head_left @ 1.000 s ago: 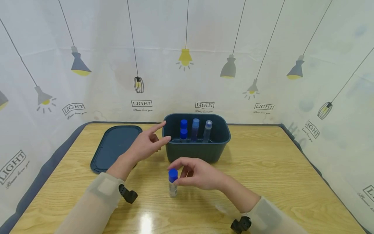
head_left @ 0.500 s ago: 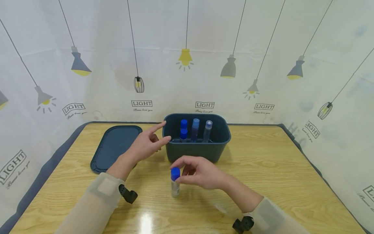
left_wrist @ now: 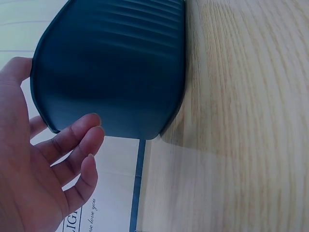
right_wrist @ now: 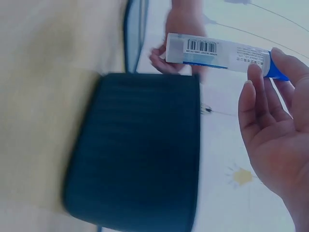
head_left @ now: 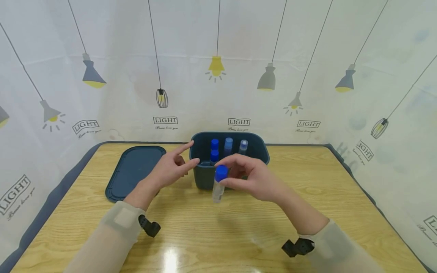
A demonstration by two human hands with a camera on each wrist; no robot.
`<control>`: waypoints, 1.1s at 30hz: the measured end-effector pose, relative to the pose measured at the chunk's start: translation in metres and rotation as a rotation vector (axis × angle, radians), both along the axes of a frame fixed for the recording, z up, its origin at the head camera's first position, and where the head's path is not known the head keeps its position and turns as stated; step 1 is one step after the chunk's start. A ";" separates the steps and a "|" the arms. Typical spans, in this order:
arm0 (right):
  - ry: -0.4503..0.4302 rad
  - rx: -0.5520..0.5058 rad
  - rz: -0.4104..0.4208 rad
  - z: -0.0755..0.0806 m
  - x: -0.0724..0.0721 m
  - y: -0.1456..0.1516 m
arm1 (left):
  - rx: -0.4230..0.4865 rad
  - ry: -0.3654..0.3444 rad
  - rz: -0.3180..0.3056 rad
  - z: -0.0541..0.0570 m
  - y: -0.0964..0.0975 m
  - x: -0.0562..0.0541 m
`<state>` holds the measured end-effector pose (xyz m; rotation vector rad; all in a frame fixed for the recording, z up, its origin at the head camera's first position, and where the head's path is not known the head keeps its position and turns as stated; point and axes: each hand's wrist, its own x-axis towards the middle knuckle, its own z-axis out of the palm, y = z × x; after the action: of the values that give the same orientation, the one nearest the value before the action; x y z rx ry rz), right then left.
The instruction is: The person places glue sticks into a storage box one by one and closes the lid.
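Note:
My right hand (head_left: 257, 180) pinches the blue cap of a clear bottle (head_left: 217, 191) shaped like a liquid glue stick. The bottle hangs slightly tilted above the table, in front of the dark teal bin (head_left: 205, 179). A barcode and small print show on its label (right_wrist: 203, 47) in the right wrist view. With thumb and index finger spread, my left hand (head_left: 168, 170) touches the bin's left rim; its other fingers bend loosely outside the wall. Inside the bin stand two blue-capped bottles (head_left: 214, 150), a lighter-blue-capped one (head_left: 228, 144) and a clear-capped one (head_left: 243, 146). My right hand partly hides them.
A dark teal lid (head_left: 134, 170) lies flat on the wooden table (head_left: 191, 235), left of the bin and partly behind my left hand. Close behind the bin hangs a white backdrop (head_left: 290, 106) printed with lamps.
My right hand has raised the blue-capped bottle off the table and carried it forward and right, toward the bin's front. The left hand has stayed at the rim.

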<state>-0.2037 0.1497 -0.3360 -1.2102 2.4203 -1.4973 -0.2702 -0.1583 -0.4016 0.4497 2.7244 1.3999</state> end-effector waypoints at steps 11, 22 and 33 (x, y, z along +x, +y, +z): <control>0.095 -0.139 -0.225 0.040 -0.023 0.022 | 0.031 -0.003 -0.017 -0.001 -0.002 -0.001; 0.068 -0.081 -0.394 0.031 -0.056 0.036 | 0.037 -0.011 -0.025 -0.001 -0.002 -0.001; -0.015 0.088 -0.399 -0.003 -0.087 0.028 | 0.041 -0.012 -0.027 -0.002 -0.003 -0.001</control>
<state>-0.2903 0.1782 -0.3394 -0.7244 2.8038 -1.4514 -0.2712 -0.1609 -0.4031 0.4765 2.6743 1.4495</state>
